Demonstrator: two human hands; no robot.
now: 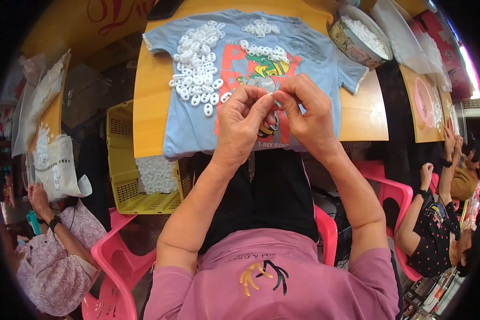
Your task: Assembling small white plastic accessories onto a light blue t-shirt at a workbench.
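My left hand (241, 121) and my right hand (310, 113) meet over the blue T-shirt (189, 130) spread on the table. Thumbs and forefingers of both are pinched together at the tips around a small white piece, mostly covered by the fingers. Left of my hands lies a large loose pile of white oval plastic pieces with two holes each (197, 66). A short row of the same pieces (266, 52) rests beyond my hands on the shirt's print, and a smaller cluster (260, 26) sits near its far edge.
A round tub (352, 45) of white pieces stands at the table's far right. Below the left table edge is a yellow crate (124, 186) with a bag of white pieces (157, 175). People work at side tables to the left and right, near pink chairs (114, 256).
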